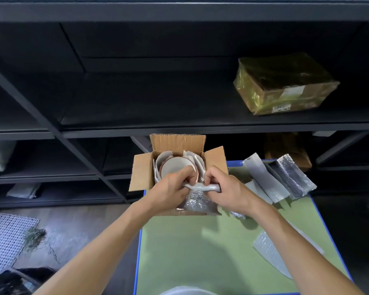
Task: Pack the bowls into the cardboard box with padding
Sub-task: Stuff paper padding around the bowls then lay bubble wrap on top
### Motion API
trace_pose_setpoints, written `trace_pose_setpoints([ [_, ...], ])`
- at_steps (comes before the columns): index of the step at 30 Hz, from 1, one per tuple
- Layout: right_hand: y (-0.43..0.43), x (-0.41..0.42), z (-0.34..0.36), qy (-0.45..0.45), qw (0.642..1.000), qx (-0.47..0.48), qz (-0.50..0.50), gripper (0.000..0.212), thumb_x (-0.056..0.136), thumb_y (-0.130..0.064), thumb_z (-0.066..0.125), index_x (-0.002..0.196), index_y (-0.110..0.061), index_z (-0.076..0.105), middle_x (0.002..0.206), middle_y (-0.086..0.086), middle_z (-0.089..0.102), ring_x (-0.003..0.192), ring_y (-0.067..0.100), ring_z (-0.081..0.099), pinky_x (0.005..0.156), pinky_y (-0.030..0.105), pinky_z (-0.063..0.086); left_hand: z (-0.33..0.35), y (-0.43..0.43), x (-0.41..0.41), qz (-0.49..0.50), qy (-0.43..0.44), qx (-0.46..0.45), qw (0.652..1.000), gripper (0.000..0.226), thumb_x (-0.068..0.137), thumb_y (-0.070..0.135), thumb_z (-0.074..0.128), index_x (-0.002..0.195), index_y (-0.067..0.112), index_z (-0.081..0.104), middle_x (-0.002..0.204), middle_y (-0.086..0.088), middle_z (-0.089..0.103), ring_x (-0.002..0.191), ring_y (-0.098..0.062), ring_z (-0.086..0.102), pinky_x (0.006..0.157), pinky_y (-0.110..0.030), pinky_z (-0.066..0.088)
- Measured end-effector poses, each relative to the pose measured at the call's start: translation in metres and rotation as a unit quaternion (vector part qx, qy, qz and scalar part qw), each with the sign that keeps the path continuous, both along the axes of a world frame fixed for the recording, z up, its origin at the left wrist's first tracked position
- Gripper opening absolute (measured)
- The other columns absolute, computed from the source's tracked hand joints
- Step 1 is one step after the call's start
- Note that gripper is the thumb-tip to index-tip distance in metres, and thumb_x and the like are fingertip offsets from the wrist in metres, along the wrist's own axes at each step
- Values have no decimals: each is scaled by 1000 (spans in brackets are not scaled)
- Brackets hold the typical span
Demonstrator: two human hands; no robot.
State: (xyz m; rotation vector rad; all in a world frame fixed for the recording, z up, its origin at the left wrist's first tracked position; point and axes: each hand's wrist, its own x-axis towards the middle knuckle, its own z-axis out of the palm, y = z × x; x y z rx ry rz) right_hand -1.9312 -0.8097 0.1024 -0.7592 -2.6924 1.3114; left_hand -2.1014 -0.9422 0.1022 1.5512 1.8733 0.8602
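The step in hand looks like padding the near side of the cardboard box (141,173): both hands meet at its near rim and share one rolled strip of bubble padding (202,186). The left hand (169,187) has its fingers curled round the strip's left end. The right hand (226,187) pinches the right end, thumb and fingers bent over it, so neither hand is free. Just beyond the fingertips, inside the box, a pale bowl (175,167) with a reddish rim lies nested among white foam sheets (191,156) that stand up around it (how many bowls sit under the top one cannot be told from here). Below the strip, between the wrists, a sheet of silvery bubble wrap (197,202) hangs over the box's near wall. To the right of the right hand, spare padding pieces (264,177) lie on the green table (200,252), and another bubble sheet (271,251) lies nearer the body, beside the right forearm. As a judgement, the bowls are in and the task is well along. The next move calls for tucking the strip down into the gap between bowl and near wall, pressing gently so the bowl is not knocked against anything hard, then covering the top and folding the flaps.
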Motion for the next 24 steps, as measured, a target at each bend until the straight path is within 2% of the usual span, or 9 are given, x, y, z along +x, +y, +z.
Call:
trace_pose_setpoints([
  [3, -4, -11, 2, -10, 1000, -14, 12, 31, 79, -52, 67, 94, -36, 46, 83, -23, 57, 64, 3, 46, 58, 17, 38, 0, -4, -12, 8, 0, 13, 1000, 29, 77, -3, 47, 88, 23, 45, 78, 13, 49, 73, -7, 44, 65, -23, 40],
  [6, -5, -21, 6, -7, 1000, 8, 4, 23, 83, -45, 68, 92, -37, 49, 88, -22, 59, 74, 0, 52, 62, 22, 40, -2, -9, -21, 0, -25, 6, 1000, 27, 80, 5, 57, 89, 28, 47, 75, 16, 50, 71, -4, 46, 61, -15, 37],
  [8, -7, -26, 8, -4, 1000, 7, -11, 22, 82, -40, 69, 93, -37, 51, 90, -21, 60, 80, 0, 54, 66, 26, 43, -2, -13, -25, 2, -61, -16, 998, 26, 80, 20, 68, 90, 33, 48, 75, 18, 51, 71, -4, 47, 61, -13, 38],
  [10, -9, -30, 9, -2, 1000, -1, -21, 27, 81, -38, 70, 100, -39, 50, 96, -18, 63, 88, 3, 57, 75, 29, 48, -4, -17, -29, 6, -83, -10, 996, 25, 84, 32, 71, 94, 33, 49, 82, 20, 54, 74, -4, 50, 64, -13, 42],
  [12, -11, -35, 9, -2, 999, -9, -32, 33, 79, -38, 70, 105, -41, 48, 98, -15, 65, 90, 6, 60, 79, 31, 50, -4, -20, -32, 21, -103, 8, 994, 24, 89, 28, 68, 102, 30, 48, 90, 16, 60, 77, -7, 57, 68, -20, 48],
  [14, -13, -40, 8, 11, 1000, 4, -29, 29, 79, -34, 70, 100, -38, 50, 93, -19, 63, 84, 2, 58, 71, 27, 47, -3, -22, -36, 46, -117, 4, 992, 25, 90, 21, 68, 103, 27, 48, 91, 10, 63, 74, -12, 60, 67, -29, 52],
  [16, -16, -46, 7, 17, 1000, 17, -19, 24, 79, -35, 68, 95, -35, 50, 89, -19, 59, 79, 3, 55, 65, 25, 44, -2, -24, -40, 55, -99, -9, 994, 22, 87, 17, 70, 97, 24, 51, 87, 6, 62, 70, -12, 57, 64, -32, 50],
  [20, -23, -59, 5, -6, 1000, 1, 1, 29, 81, -55, 65, 94, -38, 46, 90, -17, 58, 79, 7, 56, 66, 24, 48, 4, -28, -50, 46, -66, 2, 997, 18, 86, 5, 64, 90, 18, 52, 90, 0, 58, 68, -4, 46, 58, -15, 38],
  [24, -25, -70, 4, 0, 1000, 14, 3, 22, 84, -43, 65, 91, -38, 44, 84, -20, 56, 71, 3, 52, 57, 15, 42, 7, -34, -60, 28, -82, -6, 996, 20, 88, 16, 69, 91, 23, 50, 86, 6, 57, 66, -4, 47, 58, -13, 38],
])
